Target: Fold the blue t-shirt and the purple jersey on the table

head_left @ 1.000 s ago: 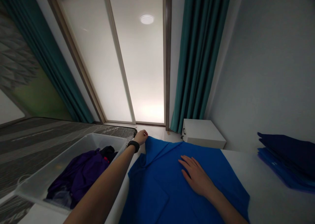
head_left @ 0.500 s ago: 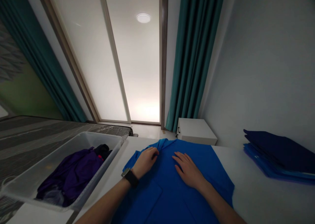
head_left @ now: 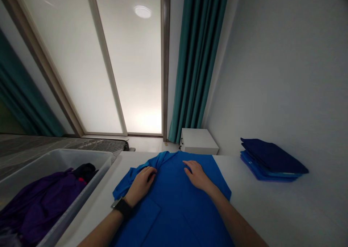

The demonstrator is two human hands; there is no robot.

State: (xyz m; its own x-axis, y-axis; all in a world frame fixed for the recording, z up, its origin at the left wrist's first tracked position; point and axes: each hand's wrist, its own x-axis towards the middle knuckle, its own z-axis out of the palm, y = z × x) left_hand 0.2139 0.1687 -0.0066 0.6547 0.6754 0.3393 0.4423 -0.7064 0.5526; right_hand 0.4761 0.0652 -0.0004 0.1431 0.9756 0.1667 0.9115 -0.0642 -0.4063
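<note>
White table top (head_left: 272,214) runs across the low part of the room, and a blue shirt (head_left: 174,207) lies on it, right in front of the person at 12 o'clock. The shirt is mostly flat, but its top left side is pushed up into soft folds. The left hand (head_left: 140,186) sits on those folds at about 11 o'clock, with its fingers curled down in a narrow grip that holds a bunch of the blue cloth. The right hand (head_left: 197,175) lies open on the shirt at about 12 o'clock, with its fingers loose and a little apart, holding nothing tight. A black watch (head_left: 121,207) wraps the left wrist. Off at 9 o'clock, just beside the shirt, a clear plastic bin (head_left: 89,156) holds a purple cloth (head_left: 46,200) and a black cloth (head_left: 86,171). At 2 o'clock, near the wall, a stack of folded dark blue clothes (head_left: 272,160) sits on the table. Farther off at 12 o'clock stand a small white cabinet (head_left: 198,141), a teal curtain (head_left: 197,58) and a tall frosted glass door (head_left: 130,58), with a round light (head_left: 142,11) glowing high up.
</note>
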